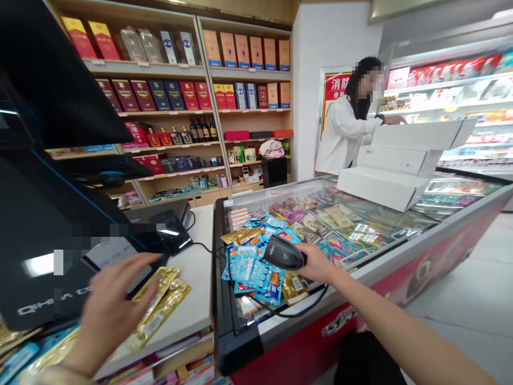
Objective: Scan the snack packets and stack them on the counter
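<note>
The barcode scanner (280, 251) is clamped in the right hand (316, 263) above blue packets (242, 267) on the freezer (401, 254), which could be dislodged by its looped cable (292, 316), while gold packets (170, 302) are overhung by the left hand (108, 299), fingers apart.

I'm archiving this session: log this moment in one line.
left hand: open, at gold foil packets on white counter, contact unclear | right hand: holds dark plastic handheld scanner over blue plastic packets on glass-topped freezer
</note>
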A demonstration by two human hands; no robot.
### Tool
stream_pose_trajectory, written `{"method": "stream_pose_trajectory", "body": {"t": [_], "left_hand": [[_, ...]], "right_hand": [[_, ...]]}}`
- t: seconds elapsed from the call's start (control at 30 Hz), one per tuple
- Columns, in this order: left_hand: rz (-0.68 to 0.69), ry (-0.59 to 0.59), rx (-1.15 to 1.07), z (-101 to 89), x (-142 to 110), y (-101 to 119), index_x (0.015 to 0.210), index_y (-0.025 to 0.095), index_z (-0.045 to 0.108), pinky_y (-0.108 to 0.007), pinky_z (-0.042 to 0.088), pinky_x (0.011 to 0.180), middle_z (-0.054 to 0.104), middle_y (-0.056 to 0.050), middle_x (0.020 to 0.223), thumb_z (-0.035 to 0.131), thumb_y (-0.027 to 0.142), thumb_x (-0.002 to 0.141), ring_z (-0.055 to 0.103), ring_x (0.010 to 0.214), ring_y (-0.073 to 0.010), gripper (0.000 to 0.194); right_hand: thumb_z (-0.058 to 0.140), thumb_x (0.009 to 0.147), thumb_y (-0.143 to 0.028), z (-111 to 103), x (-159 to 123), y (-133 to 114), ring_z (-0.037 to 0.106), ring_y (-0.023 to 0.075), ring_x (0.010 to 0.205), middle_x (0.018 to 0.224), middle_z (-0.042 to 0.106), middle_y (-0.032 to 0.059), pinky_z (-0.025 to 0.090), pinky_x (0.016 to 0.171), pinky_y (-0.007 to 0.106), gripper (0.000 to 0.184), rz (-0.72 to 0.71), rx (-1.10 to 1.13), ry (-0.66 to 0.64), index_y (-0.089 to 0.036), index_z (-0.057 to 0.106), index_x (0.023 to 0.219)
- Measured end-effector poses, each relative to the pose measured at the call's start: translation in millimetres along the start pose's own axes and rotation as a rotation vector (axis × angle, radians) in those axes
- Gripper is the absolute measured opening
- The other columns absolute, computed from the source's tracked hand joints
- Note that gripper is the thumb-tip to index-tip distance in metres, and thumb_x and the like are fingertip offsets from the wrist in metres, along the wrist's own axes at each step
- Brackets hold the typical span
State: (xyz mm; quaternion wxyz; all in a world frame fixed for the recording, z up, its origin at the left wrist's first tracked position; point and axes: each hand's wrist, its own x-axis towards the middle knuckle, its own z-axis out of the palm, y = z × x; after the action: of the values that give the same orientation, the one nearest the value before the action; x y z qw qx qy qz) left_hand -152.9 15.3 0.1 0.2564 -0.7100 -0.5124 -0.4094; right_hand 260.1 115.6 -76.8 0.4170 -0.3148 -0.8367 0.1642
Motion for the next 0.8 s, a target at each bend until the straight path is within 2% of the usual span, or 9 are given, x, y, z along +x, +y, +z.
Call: {"method": "stream_pose_trajectory", "body": {"t": [0.1, 0.17, 0.27, 0.37, 0.6, 0.8], "left_hand": [[0.248, -0.404, -0.031, 49.7, 3, 44, 0.127, 0.028, 0.062, -0.041, 0.047, 0.099, 0.066, -0.008, 0.128, 0.058, 0.037, 0.084, 0.062, 0.113, -0.0242, 0.044], [0.282, -0.593, 0.022, 80.2, 0, 67, 0.133, 0.022, 0.058, -0.047, 0.042, 0.106, 0.059, -0.012, 0.139, 0.058, 0.031, 0.080, 0.056, 0.126, -0.0276, 0.054], [0.246, -0.748, 0.117, 106.1, -3, 81, 0.134, 0.017, 0.058, -0.054, 0.035, 0.111, 0.055, -0.015, 0.143, 0.057, 0.022, 0.074, 0.048, 0.135, -0.0307, 0.059], [0.248, -0.785, 0.170, 112.3, -3, 79, 0.131, 0.017, 0.060, -0.053, 0.032, 0.113, 0.058, -0.014, 0.140, 0.053, 0.014, 0.074, 0.049, 0.134, -0.0288, 0.057], [0.301, -0.724, 0.181, 118.0, 2, 82, 0.124, 0.014, 0.064, -0.050, 0.033, 0.111, 0.066, -0.014, 0.128, 0.052, 0.014, 0.081, 0.057, 0.124, -0.0285, 0.045], [0.235, -0.680, 0.232, 124.8, 19, 96, 0.111, 0.012, 0.069, -0.047, 0.037, 0.101, 0.073, -0.015, 0.109, 0.045, 0.015, 0.087, 0.063, 0.112, -0.0294, 0.034]], "right_hand": [[0.069, 0.071, -0.023, 1, -1, -2, 0.061, 0.0155, 0.067, 0.076, 0.069, 0.0010, 0.043, 0.064, 0.023, 0.014, 0.001, 0.026, 0.001, -0.019, 0.069, 0.085], [0.070, 0.071, -0.024, 1, -2, -3, 0.061, 0.0160, 0.068, 0.077, 0.070, 0.0013, 0.043, 0.065, 0.024, 0.016, 0.000, 0.033, -0.001, -0.020, 0.070, 0.086], [0.069, 0.070, -0.024, 2, -3, -4, 0.060, 0.0162, 0.067, 0.076, 0.069, 0.0013, 0.042, 0.064, 0.024, 0.014, -0.015, 0.041, 0.005, -0.020, 0.069, 0.084], [0.068, 0.070, -0.022, 3, -4, -4, 0.060, 0.0159, 0.067, 0.075, 0.068, 0.0013, 0.042, 0.064, 0.024, 0.014, -0.021, 0.054, 0.010, -0.020, 0.069, 0.084], [0.068, 0.069, -0.023, 6, -4, -1, 0.060, 0.0166, 0.066, 0.075, 0.068, 0.0018, 0.042, 0.064, 0.024, 0.015, -0.008, 0.061, 0.046, -0.020, 0.070, 0.084], [0.067, 0.069, -0.021, 5, -3, 0, 0.063, 0.0174, 0.070, 0.080, 0.071, 0.0018, 0.044, 0.067, 0.024, 0.018, -0.022, 0.070, 0.053, -0.022, 0.070, 0.086]]}}
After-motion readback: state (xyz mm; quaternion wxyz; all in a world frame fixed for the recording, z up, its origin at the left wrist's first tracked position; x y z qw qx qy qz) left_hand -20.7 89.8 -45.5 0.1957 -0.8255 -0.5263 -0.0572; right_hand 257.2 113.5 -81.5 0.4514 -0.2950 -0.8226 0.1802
